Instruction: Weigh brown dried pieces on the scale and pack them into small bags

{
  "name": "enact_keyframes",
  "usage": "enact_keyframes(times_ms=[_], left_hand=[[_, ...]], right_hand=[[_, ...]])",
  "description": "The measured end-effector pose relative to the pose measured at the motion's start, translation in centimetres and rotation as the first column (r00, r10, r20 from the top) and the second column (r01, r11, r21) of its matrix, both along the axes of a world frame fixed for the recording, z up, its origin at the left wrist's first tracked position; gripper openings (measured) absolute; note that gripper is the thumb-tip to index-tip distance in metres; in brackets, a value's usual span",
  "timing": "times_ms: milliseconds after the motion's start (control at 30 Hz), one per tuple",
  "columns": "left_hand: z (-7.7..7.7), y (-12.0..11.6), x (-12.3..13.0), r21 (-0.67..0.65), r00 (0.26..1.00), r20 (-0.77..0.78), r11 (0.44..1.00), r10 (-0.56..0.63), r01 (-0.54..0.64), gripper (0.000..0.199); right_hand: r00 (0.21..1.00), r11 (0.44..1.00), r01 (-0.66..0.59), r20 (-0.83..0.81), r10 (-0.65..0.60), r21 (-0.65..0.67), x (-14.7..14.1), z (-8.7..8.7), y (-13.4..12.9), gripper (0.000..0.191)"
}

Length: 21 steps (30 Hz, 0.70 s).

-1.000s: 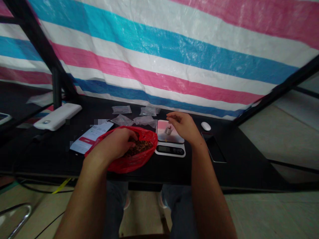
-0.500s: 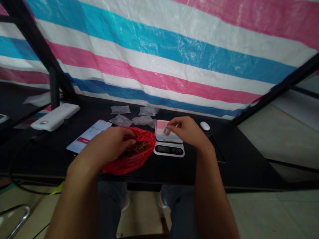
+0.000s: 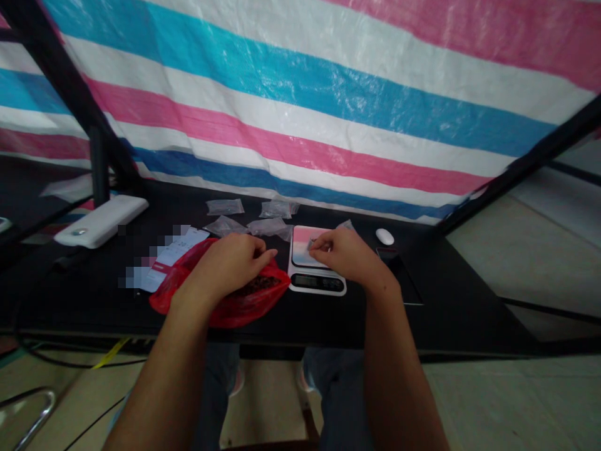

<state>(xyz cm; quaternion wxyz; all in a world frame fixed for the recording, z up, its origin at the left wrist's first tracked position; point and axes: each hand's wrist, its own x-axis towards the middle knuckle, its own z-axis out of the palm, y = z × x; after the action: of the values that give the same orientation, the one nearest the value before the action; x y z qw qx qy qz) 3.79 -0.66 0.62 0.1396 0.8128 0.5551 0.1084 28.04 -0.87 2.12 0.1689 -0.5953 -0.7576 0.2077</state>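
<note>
My left hand [image 3: 237,260] is over the mouth of a red plastic bag [image 3: 235,313], its thumb and fingers drawn together. Whatever they may pinch is too small to make out. Inside the bag lie small dark brown bits [image 3: 260,285], partly covered by the hand. My right hand [image 3: 345,254] is above the plate of a white kitchen scale [image 3: 317,290] with a pink, white and blue top. Its thumb and fingers close on a small silvery cylinder [image 3: 310,243], mostly hidden by the fingertips. The scale's display is too dark to read.
Several clear plastic bags [image 3: 225,207] lie behind the bag and scale. A phone [image 3: 173,254], partly blurred, sits left under the red bag's edge. A white box-shaped device [image 3: 103,220] is farther left. A white mouse [image 3: 385,237] rests on the right. Striped sheeting [image 3: 300,106] hangs behind the black table.
My left hand has lifted out of the bag's contents and moved right, towards the scale. The red bag's left side now spreads further over the phone. My right hand stays at the scale plate.
</note>
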Motion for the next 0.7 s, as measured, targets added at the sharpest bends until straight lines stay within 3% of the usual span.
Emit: enact_keyframes(times_ms=[133,267,367,500,700], left_hand=[[-1.2,0.9,-0.4,-0.084,0.999,0.029,0.996,0.040,-0.037,0.024],[-2.1,1.5,-0.5,-0.161,0.999,0.010,0.986,0.034,-0.032,0.029],[-1.7,1.4,-0.9,-0.173,0.999,-0.020,0.984,0.034,-0.037,0.033],[-1.0,0.8,-2.3,-0.294,1.000,0.013,0.956,0.006,-0.002,0.032],[-1.2,0.7,-4.4,-0.266,0.998,0.060,0.964,-0.006,0.022,0.031]], right_hand=[[0.977,0.966,0.207,0.011,-0.212,0.157,0.5,0.1,0.6,0.017],[0.962,0.954,0.249,0.067,-0.263,0.166,0.3,-0.4,1.0,0.023],[0.973,0.951,0.227,-0.015,-0.229,0.209,-0.2,-0.3,0.9,0.025],[0.989,0.959,0.138,-0.093,-0.118,0.247,-1.6,-0.4,0.6,0.024],[1.000,0.973,-0.028,-0.003,0.029,0.228,-4.9,-1.5,0.5,0.025]])
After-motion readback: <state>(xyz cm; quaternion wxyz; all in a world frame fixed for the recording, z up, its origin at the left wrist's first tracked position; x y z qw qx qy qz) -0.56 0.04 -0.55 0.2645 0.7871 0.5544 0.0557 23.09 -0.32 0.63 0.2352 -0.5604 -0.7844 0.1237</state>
